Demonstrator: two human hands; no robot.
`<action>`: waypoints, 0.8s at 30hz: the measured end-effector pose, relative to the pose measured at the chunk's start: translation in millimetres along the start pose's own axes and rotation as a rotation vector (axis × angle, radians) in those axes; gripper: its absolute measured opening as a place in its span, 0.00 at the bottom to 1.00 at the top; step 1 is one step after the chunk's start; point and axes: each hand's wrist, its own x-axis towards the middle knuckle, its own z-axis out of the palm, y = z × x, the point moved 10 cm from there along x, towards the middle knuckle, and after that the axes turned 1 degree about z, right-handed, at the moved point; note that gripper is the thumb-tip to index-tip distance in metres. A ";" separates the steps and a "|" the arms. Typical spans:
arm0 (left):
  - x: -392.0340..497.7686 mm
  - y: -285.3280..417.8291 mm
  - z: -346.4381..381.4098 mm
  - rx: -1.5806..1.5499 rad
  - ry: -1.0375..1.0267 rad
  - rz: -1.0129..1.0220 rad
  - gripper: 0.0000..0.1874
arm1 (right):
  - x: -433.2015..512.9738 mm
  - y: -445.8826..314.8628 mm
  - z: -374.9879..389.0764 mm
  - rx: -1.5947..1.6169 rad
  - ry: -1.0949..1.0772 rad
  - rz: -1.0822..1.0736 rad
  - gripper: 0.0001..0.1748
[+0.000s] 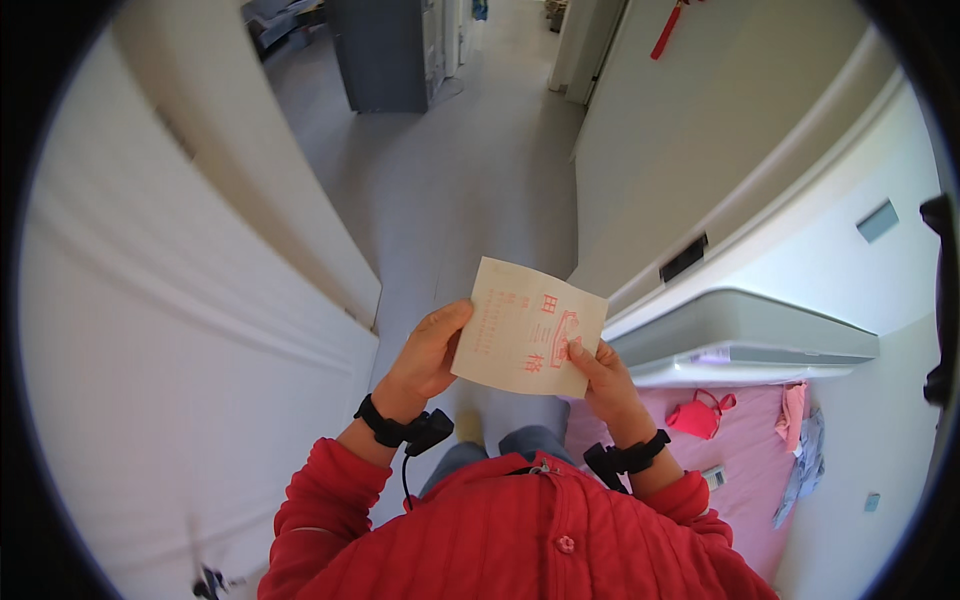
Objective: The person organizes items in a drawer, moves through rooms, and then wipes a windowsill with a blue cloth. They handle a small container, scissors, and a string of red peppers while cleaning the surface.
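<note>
A tan paper exercise booklet (510, 330) with red printing is held up in front of my red jacket. My left hand (427, 352) grips its left edge, the thumb near the upper corner and the other fingers hidden behind it. On the opposite side, my right hand (609, 375) pinches the lower right part, with the thumb on the front face. Both wrists wear black straps with small black devices; a cable hangs from the left one.
White doors or panels (187, 337) stand close on the left. An open door (675, 135) is at the right. Beyond lies grey floor (472, 180) with a dark grey cabinet (382, 56). A bed with a pink sheet (667, 457) at the lower right holds a red-pink item (696, 418) and clothes.
</note>
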 end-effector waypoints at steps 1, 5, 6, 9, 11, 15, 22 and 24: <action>35.1 16.6 0.2 0.030 -0.051 0.004 0.17 | 32.3 -12.5 -7.5 0.007 0.046 0.022 0.16; 162.6 61.2 -11.6 0.066 -0.209 -0.083 0.10 | 150.0 -60.4 -22.4 0.007 0.067 -0.077 0.17; 185.6 71.5 -14.2 0.090 -0.258 -0.083 0.09 | 178.5 -62.4 -30.6 -0.057 0.116 -0.040 0.18; 240.8 90.0 -43.6 0.125 -0.124 -0.054 0.10 | 265.6 -56.8 -39.9 -0.168 0.112 0.158 0.19; 296.9 125.1 -80.1 0.227 0.048 -0.027 0.11 | 330.7 -86.6 -29.0 -0.130 0.034 0.017 0.20; 356.4 204.1 -153.5 0.404 0.355 -0.031 0.13 | 453.2 -147.5 17.8 -0.350 0.001 -0.031 0.19; 450.2 348.2 -293.6 0.368 0.316 0.124 0.19 | 646.2 -198.0 179.2 -1.106 -0.456 -0.203 0.17; 486.9 374.8 -344.9 0.505 0.300 0.024 0.25 | 700.5 -207.4 206.4 -0.907 -0.497 -0.314 0.16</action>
